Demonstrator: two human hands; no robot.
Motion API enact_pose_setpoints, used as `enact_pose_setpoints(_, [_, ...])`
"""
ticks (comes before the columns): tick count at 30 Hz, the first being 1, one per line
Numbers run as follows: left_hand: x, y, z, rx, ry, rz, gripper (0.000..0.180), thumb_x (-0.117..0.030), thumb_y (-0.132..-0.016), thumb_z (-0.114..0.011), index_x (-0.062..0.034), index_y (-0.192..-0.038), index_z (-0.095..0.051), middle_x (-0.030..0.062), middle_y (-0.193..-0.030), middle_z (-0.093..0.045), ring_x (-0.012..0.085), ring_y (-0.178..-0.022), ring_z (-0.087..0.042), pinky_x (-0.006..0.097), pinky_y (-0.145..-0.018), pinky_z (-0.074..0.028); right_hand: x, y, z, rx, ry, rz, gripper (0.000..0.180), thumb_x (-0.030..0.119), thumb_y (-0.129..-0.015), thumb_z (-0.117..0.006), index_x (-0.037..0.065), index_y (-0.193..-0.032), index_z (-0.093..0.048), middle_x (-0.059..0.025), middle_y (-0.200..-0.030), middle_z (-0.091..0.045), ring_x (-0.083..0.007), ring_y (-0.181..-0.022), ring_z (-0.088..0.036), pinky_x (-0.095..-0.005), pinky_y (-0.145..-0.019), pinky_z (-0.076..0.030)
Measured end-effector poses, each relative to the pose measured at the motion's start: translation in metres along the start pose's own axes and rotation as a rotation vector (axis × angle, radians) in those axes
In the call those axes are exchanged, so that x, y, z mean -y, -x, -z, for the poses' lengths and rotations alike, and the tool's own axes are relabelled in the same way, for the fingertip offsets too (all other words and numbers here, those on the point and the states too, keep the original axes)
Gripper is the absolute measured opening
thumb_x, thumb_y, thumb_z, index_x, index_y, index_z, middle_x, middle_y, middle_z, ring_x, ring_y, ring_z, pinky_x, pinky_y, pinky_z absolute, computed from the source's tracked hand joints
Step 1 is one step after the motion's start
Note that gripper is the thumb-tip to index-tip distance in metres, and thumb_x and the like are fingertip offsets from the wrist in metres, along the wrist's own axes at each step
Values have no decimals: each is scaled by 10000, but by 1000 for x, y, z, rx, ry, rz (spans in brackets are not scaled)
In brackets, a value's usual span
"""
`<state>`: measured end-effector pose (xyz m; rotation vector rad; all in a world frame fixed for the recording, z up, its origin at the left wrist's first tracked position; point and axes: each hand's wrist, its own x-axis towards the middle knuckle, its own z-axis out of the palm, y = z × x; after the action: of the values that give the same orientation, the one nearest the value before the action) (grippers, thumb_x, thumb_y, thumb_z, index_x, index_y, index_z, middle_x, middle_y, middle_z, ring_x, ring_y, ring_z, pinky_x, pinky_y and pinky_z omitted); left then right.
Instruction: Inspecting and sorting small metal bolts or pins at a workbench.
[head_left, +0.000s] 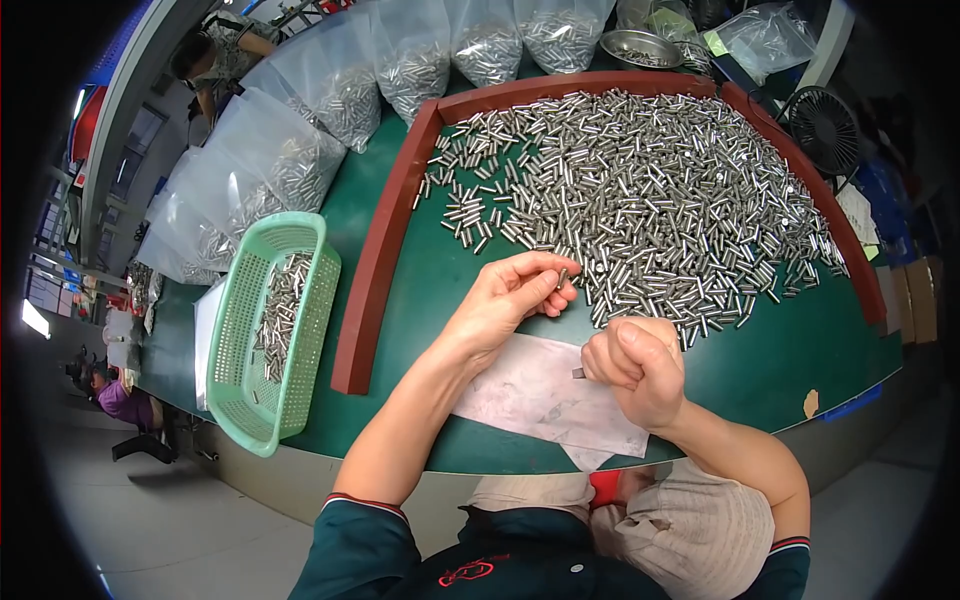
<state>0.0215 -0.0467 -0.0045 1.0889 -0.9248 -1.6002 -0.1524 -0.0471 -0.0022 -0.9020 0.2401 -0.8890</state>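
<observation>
My left hand (515, 293) is closed in a pinch on a small metal pin (563, 278), at the near edge of a big heap of metal pins (660, 190). To its right my right hand (640, 365) is curled into a fist, thumb on top. One end of another metal pin (578, 373) pokes out from the fist's lower left side; whether more lie inside is hidden. Below both hands a stained pale pink cloth (530, 390) is spread flat at the front of the green table (430, 300).
A dark red wooden frame (385, 260) borders the heap. Left of it stands a green plastic basket (315, 330) with pins inside. Several clear bags of pins (345, 105) line the back, near a metal bowl (640, 48). A black fan (823, 130) is at right. Other people are farther left.
</observation>
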Motion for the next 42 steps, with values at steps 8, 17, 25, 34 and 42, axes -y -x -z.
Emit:
enact_pose_setpoints(8, [0,0,-1,9,-54,-30,205,-86,-843,-500,11,-1016,-552,52,-819,-575,82,-719,-518,199,-681,-430,0,0,1,-11,-12,-5,356,126,-829,-369,85,-499,-242,21,-441,-254,-69,-422,-200,-236,-424,-193])
enact_pose_setpoints(17, [-7,1,-1,44,273,108,289,-107,-857,-475,56,-1096,-465,106,-838,-593,113,-722,-573,217,-695,-491,3,0,0,-6,-20,-24,362,137,-836,-364,89,-498,-243,18,-443,-265,-71,-422,-204,-236,-428,-194])
enact_pose_setpoints(25, [-9,1,-2,31,335,141,246,-140,-867,-462,42,-1029,-490,122,-844,-592,128,-716,-571,230,-685,-490,2,-1,1,-7,-33,-34,364,138,-840,-361,88,-498,-249,13,-441,-273,-74,-421,-209,-239,-430,-197])
enact_pose_setpoints(34, [1,-8,-8,-293,-738,-246,165,-147,-747,-642,-15,-718,-547,-78,-577,-394,7,-529,-321,182,-450,-281,1,-2,3,-13,-24,-40,366,141,-838,-370,88,-498,-245,15,-436,-264,-75,-420,-207,-239,-428,-198])
enact_pose_setpoints(42, [5,-7,-17,-327,-1071,-378,104,-79,-708,-624,5,-726,-566,28,-495,-409,103,-436,-371,274,-417,-319,2,-1,1,-12,-24,-26,370,151,-840,-375,91,-499,-245,13,-437,-266,-78,-423,-209,-239,-429,-205])
